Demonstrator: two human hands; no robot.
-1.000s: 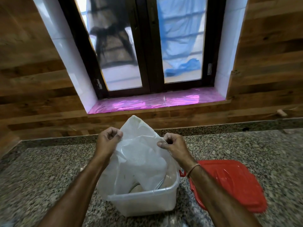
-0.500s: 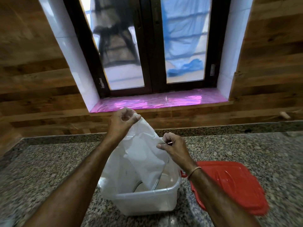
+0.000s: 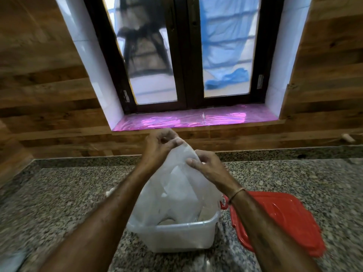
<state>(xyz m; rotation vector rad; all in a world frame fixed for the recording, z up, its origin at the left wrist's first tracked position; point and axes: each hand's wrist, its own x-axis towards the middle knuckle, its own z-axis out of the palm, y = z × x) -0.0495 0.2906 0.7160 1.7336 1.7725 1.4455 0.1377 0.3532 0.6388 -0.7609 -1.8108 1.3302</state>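
The left hand [image 3: 160,144] had lifted the plastic bag [image 3: 176,185] by its pinched top; the right hand [image 3: 206,166] pinched just below, probably gathering it closed.

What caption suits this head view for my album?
Left hand and right hand pinch a bag at its top, in a tub; red lid alongside.

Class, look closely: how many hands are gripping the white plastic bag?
2. The left hand pinches the white plastic bag at its top. The right hand grips its edge lower, to the right, above the clear plastic container. Nothing suggests a hidden one.
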